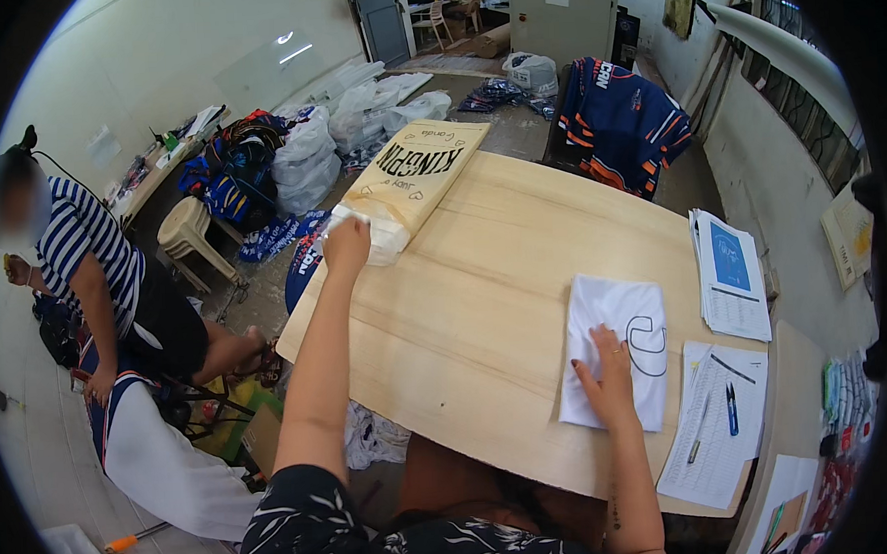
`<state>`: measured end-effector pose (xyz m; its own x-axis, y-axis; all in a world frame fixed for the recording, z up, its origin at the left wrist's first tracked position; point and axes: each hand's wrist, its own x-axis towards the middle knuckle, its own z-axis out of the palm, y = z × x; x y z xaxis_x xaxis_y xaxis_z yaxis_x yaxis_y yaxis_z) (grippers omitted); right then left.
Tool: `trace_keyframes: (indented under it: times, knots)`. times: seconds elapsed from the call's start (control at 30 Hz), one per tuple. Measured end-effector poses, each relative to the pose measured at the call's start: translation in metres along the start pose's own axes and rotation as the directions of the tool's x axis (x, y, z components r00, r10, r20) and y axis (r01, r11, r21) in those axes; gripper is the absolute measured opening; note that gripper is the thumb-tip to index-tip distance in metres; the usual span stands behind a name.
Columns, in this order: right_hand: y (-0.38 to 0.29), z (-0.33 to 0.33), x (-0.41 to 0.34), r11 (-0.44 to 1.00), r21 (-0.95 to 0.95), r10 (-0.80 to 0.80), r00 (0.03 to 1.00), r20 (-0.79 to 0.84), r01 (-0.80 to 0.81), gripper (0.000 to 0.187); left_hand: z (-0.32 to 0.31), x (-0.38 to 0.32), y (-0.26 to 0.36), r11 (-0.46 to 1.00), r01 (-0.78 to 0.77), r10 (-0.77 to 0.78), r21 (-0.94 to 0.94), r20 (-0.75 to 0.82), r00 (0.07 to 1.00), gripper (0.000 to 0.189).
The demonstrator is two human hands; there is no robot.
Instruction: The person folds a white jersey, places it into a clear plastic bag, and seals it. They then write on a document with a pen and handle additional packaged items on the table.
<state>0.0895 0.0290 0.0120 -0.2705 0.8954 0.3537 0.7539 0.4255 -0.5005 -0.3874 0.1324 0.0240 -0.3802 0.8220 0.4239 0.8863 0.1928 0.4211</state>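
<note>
My left hand [347, 244] is closed on the near, crumpled end of a yellowish plastic bag [417, 174] with large black lettering, at the table's far left corner. A folded white cloth garment [586, 308] with a black outlined letter lies flat on the right part of the wooden table [473, 276]. My right hand [605, 377] rests on this garment with its fingers spread, pressing on it rather than gripping it.
Paper stacks [734, 294] and printed sheets [707, 444] with a pen and thread snips [731, 409] line the right edge. A chair draped with a navy jersey [615, 121] stands beyond the table. At left, a person [101, 255] sits near stacked stools [193, 228] and filled bags [301, 164].
</note>
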Motion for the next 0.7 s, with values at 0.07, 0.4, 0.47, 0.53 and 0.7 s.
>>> trace_keyframes:
  times: [0.07, 0.4, 0.47, 0.53, 0.7]
  knots:
    - [-0.015, 0.0, -0.005, 0.976, 0.219, 0.028, 0.989, -0.145, 0.004, 0.034, -0.024, -0.049, 0.008, 0.968, 0.06, -0.024, -0.244, 0.149, 0.989, 0.024]
    - [-0.115, 0.093, -0.025, 0.165, 0.818, 0.094, 0.835, 0.543, -0.551, 0.026, -0.065, -0.236, 0.137, 0.408, 0.473, -0.05, -0.781, 0.498, 0.866, 0.016]
    - [-0.104, 0.085, -0.024, 0.224, 0.825, 0.152, 0.854, 0.497, -0.519, 0.022, -0.057, -0.251, 0.146, 0.341, 0.505, -0.061, -0.793, 0.517, 0.854, 0.016]
    - [-0.095, 0.072, -0.027, 0.085, 0.885, 0.227, 0.874, 0.43, -0.458, 0.016, -0.051, -0.265, 0.155, 0.589, 0.363, -0.102, -0.722, 0.379, 0.92, 0.017]
    - [-0.083, 0.054, -0.041, 0.029, 0.953, 0.364, 0.891, 0.272, -0.303, 0.019, -0.031, -0.295, 0.182, 0.783, -0.021, 0.109, -0.622, 0.104, 0.989, 0.03]
